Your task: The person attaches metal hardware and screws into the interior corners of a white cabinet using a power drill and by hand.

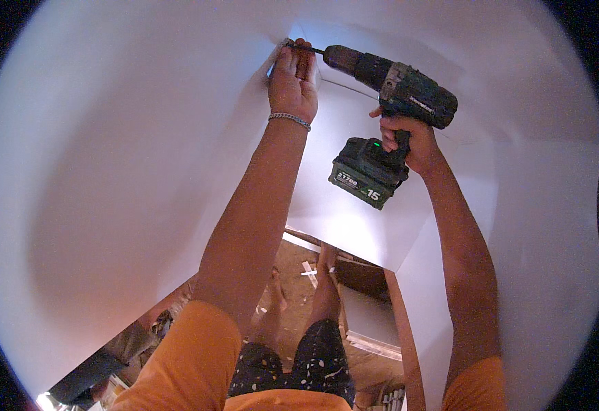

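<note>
- Pinching a screw at the bit tip, the left hand [292, 82] is keeping it steady against the white panel [142, 171] corner.
- The right hand [409, 140] is clenching the cordless drill [395, 89] grip, holding it level with the screw.
- Both arms are reaching up, nearly straight.

Smooth white panels [107, 171] fill almost the whole view, meeting at a corner up top and glowing in soft light. Far below, a dusty brown floor [292, 274] shows, strewn with wood offcuts [309, 272] and boards [368, 342].
</note>
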{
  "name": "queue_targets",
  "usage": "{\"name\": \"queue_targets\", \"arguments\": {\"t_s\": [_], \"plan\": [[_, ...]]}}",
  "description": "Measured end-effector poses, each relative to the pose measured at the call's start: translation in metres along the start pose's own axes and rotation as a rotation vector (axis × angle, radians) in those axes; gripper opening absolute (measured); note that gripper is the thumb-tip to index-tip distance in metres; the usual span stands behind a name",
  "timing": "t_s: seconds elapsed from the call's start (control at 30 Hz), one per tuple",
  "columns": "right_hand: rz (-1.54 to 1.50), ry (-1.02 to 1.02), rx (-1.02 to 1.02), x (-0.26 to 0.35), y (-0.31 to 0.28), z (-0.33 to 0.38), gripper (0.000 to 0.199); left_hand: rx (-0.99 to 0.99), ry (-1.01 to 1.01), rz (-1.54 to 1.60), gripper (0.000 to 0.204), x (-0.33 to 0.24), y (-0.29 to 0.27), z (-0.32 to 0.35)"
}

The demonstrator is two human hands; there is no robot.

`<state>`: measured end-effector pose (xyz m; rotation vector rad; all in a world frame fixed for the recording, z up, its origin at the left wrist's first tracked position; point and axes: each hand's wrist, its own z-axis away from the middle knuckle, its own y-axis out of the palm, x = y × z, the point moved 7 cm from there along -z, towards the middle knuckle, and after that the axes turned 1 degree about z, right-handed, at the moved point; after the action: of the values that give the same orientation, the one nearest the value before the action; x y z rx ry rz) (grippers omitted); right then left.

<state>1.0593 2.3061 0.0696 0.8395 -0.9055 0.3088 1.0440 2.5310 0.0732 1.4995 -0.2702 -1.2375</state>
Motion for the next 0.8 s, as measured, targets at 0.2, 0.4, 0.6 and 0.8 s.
{"name": "queue_targets", "arguments": {"t_s": [0.2, 0.4, 0.6, 0.8], "plan": [[-0.016, 0.024, 0.015, 0.002, -0.001, -0.003, 0.026, -0.120, 0.032, 0.083, 0.032, -0.002, 0.010, 0.007], [-0.052, 0.038, -0.013, -0.006, -0.015, -0.005, 0.014, -0.152, -0.002, 0.161, 0.017, 0.006, 0.020, 0.007], [-0.039, 0.027, 0.005, -0.003, -0.003, -0.004, 0.011, -0.126, 0.048, 0.223, 0.017, 0.009, 0.019, -0.004], [-0.023, 0.006, -0.006, -0.001, -0.001, -0.003, 0.013, -0.143, 0.055, 0.192, 0.013, 0.008, 0.017, -0.004]]}}
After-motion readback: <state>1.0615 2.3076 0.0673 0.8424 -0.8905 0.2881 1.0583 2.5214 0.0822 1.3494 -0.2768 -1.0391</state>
